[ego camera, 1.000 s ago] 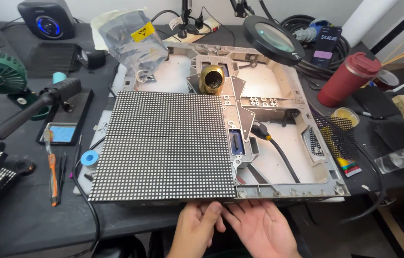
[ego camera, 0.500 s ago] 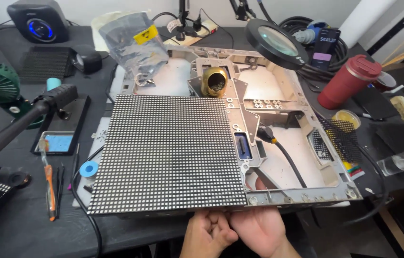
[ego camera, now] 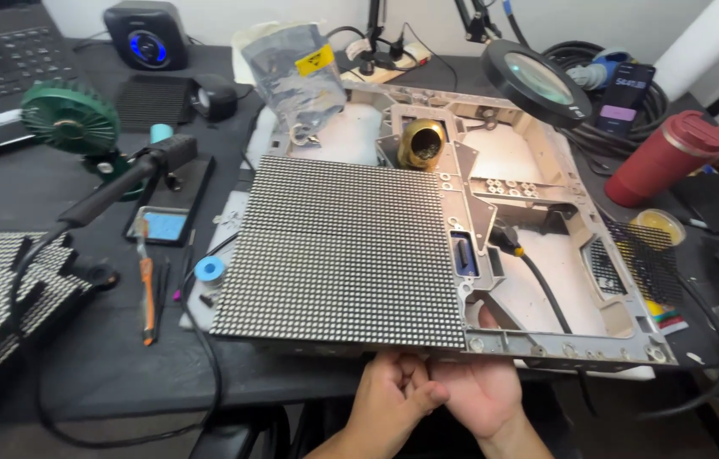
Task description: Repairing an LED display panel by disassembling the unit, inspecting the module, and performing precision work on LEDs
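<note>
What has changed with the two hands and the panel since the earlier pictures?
The left hand and right hand moved together from lying open to gripping the near edge of the metal frame. The dotted panel stayed on the frame; the red cup did not move.

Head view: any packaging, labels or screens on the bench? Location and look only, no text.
Clear plastic bag: back centre, propped behind the metal frame, grey-tinted.
Yellow label: on the bag's upper part, small tilted rectangle.
Phone: back right on coiled black cables, dark screen lit with a purple patch.
LED panel: on the frame's left half, black square with a dot grid, unlit; both hands at its near edge.
</note>
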